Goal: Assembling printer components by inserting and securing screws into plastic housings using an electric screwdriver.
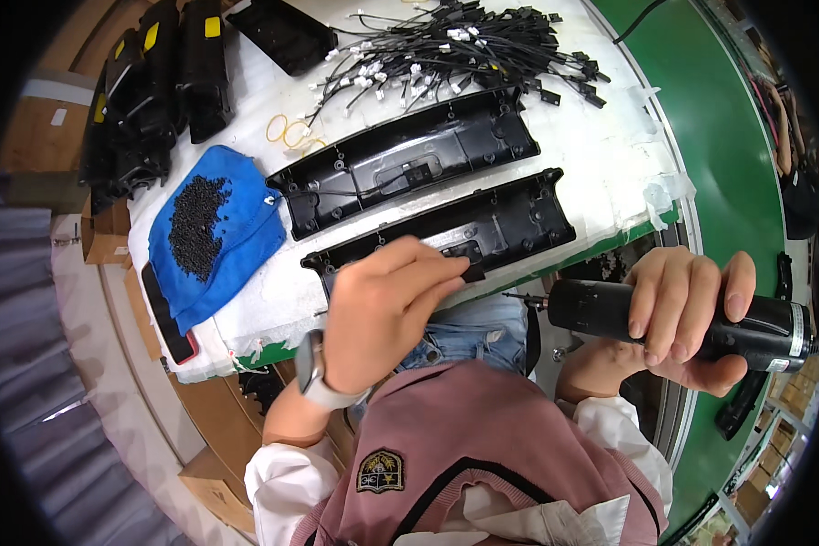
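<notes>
My left hand (387, 296) reaches over the near black plastic housing shell (528, 214), its thumb and fingers pinched at a small dark part by the shell's front edge. What the fingertips hold is too small and dark to name. In my right hand (687, 309) is a black electric screwdriver (587, 307), gripped round its body, with the thin bit pointing left toward the shell but apart from it. A second black housing shell (373, 168) lies just behind, open side up, with a cable and a small connector inside.
Many tiny black screws (196, 223) lie on a blue cloth (246, 246) at the left, partly over a dark flat device (168, 318). A pile of black cables (455, 55) with white connectors is at the back. Black housings (205, 68) stand at the far left; a green surface (728, 209) runs along the right.
</notes>
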